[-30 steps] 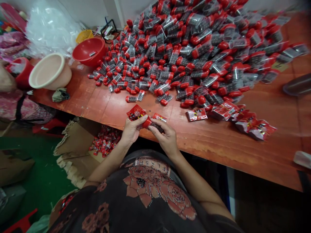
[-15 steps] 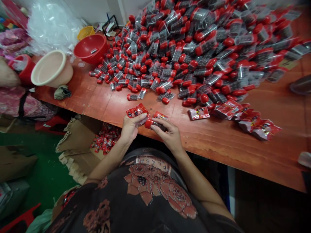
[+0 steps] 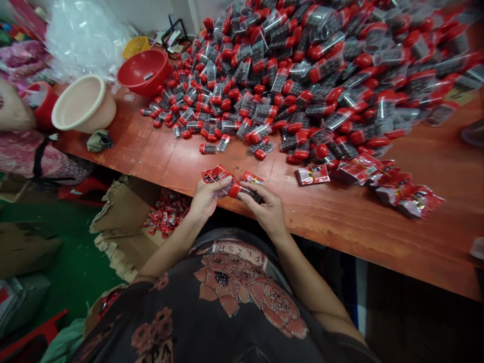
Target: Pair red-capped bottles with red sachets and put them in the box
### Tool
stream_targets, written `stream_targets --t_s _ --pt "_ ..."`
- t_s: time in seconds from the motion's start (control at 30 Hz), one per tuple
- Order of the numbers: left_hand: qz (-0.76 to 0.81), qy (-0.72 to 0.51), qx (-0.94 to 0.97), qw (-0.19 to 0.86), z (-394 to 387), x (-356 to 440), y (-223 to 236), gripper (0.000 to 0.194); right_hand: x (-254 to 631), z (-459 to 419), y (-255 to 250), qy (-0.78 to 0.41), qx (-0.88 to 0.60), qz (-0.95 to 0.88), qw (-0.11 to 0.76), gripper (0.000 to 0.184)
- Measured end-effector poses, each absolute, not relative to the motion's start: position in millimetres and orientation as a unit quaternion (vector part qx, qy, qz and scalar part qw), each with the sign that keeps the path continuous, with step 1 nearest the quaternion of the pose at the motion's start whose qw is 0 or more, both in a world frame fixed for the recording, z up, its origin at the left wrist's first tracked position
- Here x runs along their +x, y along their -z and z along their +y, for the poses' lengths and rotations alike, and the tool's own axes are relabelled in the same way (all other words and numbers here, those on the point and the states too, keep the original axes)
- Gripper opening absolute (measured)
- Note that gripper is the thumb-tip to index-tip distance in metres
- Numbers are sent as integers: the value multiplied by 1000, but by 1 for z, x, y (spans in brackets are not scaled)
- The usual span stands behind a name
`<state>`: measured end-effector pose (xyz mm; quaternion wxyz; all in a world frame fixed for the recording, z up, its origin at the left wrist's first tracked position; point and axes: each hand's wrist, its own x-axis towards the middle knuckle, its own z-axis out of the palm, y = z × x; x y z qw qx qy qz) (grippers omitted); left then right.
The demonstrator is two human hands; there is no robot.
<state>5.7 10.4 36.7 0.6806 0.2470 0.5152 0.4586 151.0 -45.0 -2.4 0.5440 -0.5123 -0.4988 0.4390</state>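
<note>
My left hand (image 3: 205, 199) pinches a red printed plastic packet (image 3: 216, 173) under the thumb at the table's front edge. In the fingers of my right hand (image 3: 269, 207) lies a small dark tube with a red cap (image 3: 235, 190). Its capped end points left, against the packet's open-looking side; whether it sits inside cannot be seen. Just behind the tube, another red packet (image 3: 251, 178) rests on the table. Beyond my hands spreads a large heap of red-capped clear tubes (image 3: 260, 112) with dark dotted bodies.
Red packets (image 3: 421, 200) stand in a row to the right, near a single packet (image 3: 313, 174). A cream bowl (image 3: 81, 106) and a red bowl (image 3: 145, 73) are at left. Below the table, a torn cardboard box (image 3: 121, 217) holds red packets. A person's arm (image 3: 15, 108) shows far left.
The camera view has shifted slightly. The tube's red cap turned leftward toward the packet, and the packet tilted flatter in my left hand. Both hands keep their hold.
</note>
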Motion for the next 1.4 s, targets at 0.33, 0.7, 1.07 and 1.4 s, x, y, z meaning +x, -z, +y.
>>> stream_targets --t_s 0.33,0.7,1.07,1.4 --pt "506 -465 321 652 3 9 -43 29 137 -47 4 -500 -509 -375 592 30" --pt "475 -493 319 655 1 1 -39 54 146 -42 2 -523 -490 -409 565 25" --pt "454 -502 296 674 -8 9 -37 32 134 -53 2 -467 -514 -388 607 24" --pt "458 -480 300 685 -9 6 -33 25 126 -54 14 -496 -497 -333 629 22"
